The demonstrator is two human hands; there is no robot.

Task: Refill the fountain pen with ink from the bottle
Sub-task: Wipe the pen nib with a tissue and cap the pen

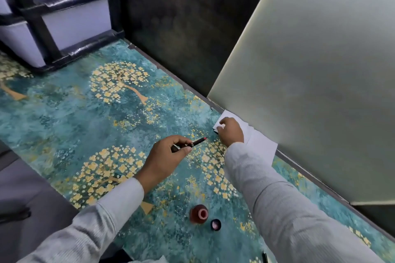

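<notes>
My left hand (168, 156) holds the dark fountain pen (197, 141) between thumb and fingers, its reddish tip pointing right and away. My right hand (229, 130) reaches to the far edge of the table and grips a white tissue (254, 141) lying there; something small and dark shows under its fingers. The open ink bottle (198, 213), reddish-brown with a pink mouth, stands near me between my arms. Its round dark cap (215, 224) lies just to the right of the bottle, inside facing up.
The table (85, 113) wears a teal cover with golden trees. A pale frosted panel (310, 70) stands along its far right edge. A dark frame (42, 28) sits at the back left. A thin dark object (264, 257) lies at the bottom edge.
</notes>
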